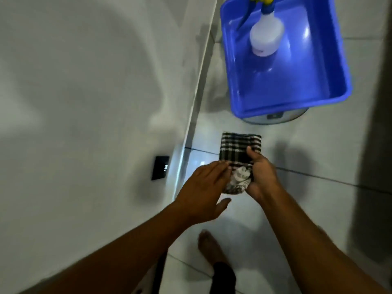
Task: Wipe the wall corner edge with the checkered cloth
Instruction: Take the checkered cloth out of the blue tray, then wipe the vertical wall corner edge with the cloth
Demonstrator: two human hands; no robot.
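Note:
The black-and-white checkered cloth (238,149) is folded and held in front of me above the tiled floor. My right hand (262,177) grips its lower right part, thumb laid across the top. My left hand (204,189) touches the cloth's lower left edge with its fingertips, fingers stretched out. The bunched lower end of the cloth sits between both hands. The white wall corner edge (197,98) runs diagonally just left of the cloth, from the top middle down to my left arm. Neither hand touches the wall.
A blue plastic tub (337,60) holding a white spray bottle (266,37) with a blue-yellow head stands on a round stool at the upper right. A black wall socket (160,167) sits left of the corner. My bare foot (210,247) is on the floor below.

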